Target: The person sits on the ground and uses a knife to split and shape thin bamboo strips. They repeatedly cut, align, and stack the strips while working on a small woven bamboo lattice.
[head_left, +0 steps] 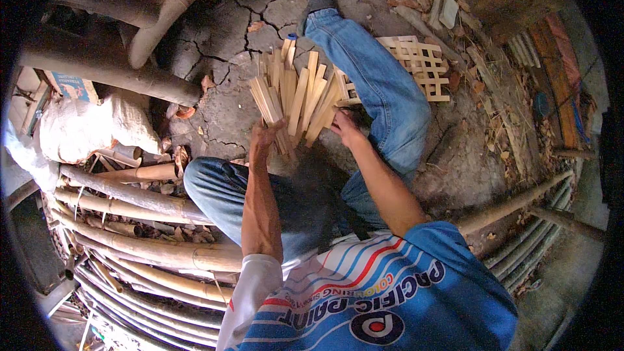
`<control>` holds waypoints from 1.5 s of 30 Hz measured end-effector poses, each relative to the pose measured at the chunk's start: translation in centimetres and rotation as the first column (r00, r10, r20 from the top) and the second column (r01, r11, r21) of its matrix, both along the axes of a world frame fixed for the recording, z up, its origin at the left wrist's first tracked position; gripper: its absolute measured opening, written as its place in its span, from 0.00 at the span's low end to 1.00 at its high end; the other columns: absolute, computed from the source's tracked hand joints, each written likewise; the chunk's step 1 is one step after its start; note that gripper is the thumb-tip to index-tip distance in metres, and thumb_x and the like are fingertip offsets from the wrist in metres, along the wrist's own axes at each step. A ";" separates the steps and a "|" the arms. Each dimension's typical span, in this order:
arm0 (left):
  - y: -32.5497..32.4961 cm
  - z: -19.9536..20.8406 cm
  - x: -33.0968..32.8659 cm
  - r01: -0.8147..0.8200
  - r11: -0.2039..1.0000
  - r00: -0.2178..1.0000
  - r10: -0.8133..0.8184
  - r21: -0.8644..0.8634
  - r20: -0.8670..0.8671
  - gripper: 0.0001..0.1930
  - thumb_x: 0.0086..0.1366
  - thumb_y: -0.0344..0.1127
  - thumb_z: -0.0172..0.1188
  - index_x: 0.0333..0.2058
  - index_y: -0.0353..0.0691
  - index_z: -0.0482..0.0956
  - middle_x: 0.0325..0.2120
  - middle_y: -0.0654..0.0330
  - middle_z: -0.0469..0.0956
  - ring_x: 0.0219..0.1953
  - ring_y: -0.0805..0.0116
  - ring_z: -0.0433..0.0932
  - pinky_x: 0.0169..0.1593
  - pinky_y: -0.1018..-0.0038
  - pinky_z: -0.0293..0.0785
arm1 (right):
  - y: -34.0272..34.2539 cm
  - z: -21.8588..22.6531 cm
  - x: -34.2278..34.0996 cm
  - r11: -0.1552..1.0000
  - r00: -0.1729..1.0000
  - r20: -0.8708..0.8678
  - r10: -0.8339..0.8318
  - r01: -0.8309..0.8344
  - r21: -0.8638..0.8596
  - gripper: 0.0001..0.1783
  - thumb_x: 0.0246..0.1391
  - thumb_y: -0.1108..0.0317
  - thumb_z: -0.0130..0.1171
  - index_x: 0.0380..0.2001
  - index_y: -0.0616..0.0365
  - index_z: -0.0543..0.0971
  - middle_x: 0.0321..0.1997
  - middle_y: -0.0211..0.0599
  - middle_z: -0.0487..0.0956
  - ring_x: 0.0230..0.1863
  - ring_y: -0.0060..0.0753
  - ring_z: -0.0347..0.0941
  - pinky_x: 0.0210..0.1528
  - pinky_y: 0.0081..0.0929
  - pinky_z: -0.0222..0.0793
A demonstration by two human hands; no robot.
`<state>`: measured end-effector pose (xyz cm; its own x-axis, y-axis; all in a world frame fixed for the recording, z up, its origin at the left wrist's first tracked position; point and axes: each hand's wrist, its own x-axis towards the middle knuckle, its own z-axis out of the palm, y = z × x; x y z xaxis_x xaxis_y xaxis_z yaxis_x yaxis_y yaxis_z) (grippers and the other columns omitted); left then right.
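Note:
A fanned bunch of flat, pale bamboo strips (300, 97) stands between my legs, the strips pointing away from me. My left hand (263, 136) is closed round the near end of several strips at the bunch's left side. At the right edge, my right hand (345, 127) has its fingers curled against the strips and seems to grip one or more; its fingertips are partly hidden. A woven lattice panel (421, 65) of similar strips lies beyond my outstretched right leg, which covers part of it.
Cracked earth (224, 32) spreads around the strips. Long bamboo poles (156, 244) lie at the left, beside a white sack (97, 130). Thick wooden beams (97, 68) cross the upper left. More poles (533, 240) run along the right, with dry leaves and debris (500, 101) above them.

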<state>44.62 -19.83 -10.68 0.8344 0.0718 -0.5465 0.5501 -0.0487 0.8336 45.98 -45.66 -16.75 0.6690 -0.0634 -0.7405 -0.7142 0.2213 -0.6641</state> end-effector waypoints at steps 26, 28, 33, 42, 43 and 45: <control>-4.0 0.5 1.9 -0.031 0.941 0.962 -0.064 0.337 0.266 0.28 0.55 0.43 0.69 0.49 0.29 0.73 0.42 0.42 0.79 0.45 0.45 0.77 0.48 0.60 0.73 | 4.1 3.5 -0.5 0.804 0.912 0.298 0.283 -0.056 -0.591 0.32 0.51 0.49 0.66 0.53 0.58 0.72 0.49 0.39 0.76 0.51 0.41 0.72 0.54 0.36 0.67; -4.1 -0.5 1.9 -0.131 0.891 0.969 0.021 0.435 0.248 0.27 0.55 0.41 0.68 0.48 0.28 0.74 0.39 0.46 0.81 0.38 0.50 0.80 0.46 0.64 0.74 | 4.4 3.9 -0.6 0.880 0.942 0.290 0.168 -0.011 -0.475 0.33 0.52 0.51 0.66 0.55 0.58 0.70 0.51 0.39 0.75 0.51 0.41 0.72 0.54 0.36 0.67; -3.2 -1.5 2.9 -0.163 0.985 0.981 0.168 -0.053 0.097 0.27 0.56 0.42 0.70 0.48 0.30 0.74 0.37 0.53 0.81 0.37 0.63 0.81 0.41 0.68 0.76 | 4.5 3.4 -0.6 0.947 0.959 0.279 0.038 0.054 -0.315 0.29 0.53 0.55 0.67 0.54 0.56 0.70 0.48 0.34 0.76 0.47 0.32 0.73 0.52 0.30 0.68; -5.8 1.7 3.2 -0.030 0.999 0.991 0.032 0.023 -0.130 0.30 0.57 0.46 0.70 0.48 0.25 0.73 0.38 0.50 0.81 0.34 0.66 0.80 0.38 0.71 0.77 | 3.8 4.7 -0.4 0.965 0.977 0.156 0.148 -0.109 -0.238 0.29 0.52 0.51 0.67 0.52 0.53 0.72 0.46 0.34 0.79 0.46 0.30 0.73 0.50 0.31 0.69; -6.3 2.8 3.0 -0.041 0.999 0.995 0.037 -0.032 -0.096 0.30 0.57 0.46 0.69 0.48 0.26 0.74 0.38 0.51 0.81 0.35 0.66 0.80 0.38 0.71 0.77 | 3.8 5.6 -0.3 0.947 0.973 0.160 0.164 -0.111 -0.300 0.30 0.51 0.51 0.67 0.52 0.53 0.72 0.46 0.35 0.78 0.46 0.30 0.73 0.50 0.32 0.69; -6.7 5.1 2.6 -0.066 0.989 0.998 0.065 -0.130 -0.015 0.29 0.58 0.46 0.68 0.49 0.27 0.74 0.38 0.53 0.81 0.35 0.66 0.80 0.38 0.71 0.77 | 3.9 5.5 -0.3 0.978 0.986 0.140 0.095 -0.066 -0.197 0.34 0.50 0.48 0.68 0.54 0.54 0.70 0.49 0.39 0.78 0.50 0.33 0.72 0.51 0.32 0.69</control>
<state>47.25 -26.50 -5.63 0.8244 0.0540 -0.5634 0.5573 0.0963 0.8247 45.70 -41.80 -11.26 0.7791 -0.1357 -0.6120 -0.6148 0.0256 -0.7883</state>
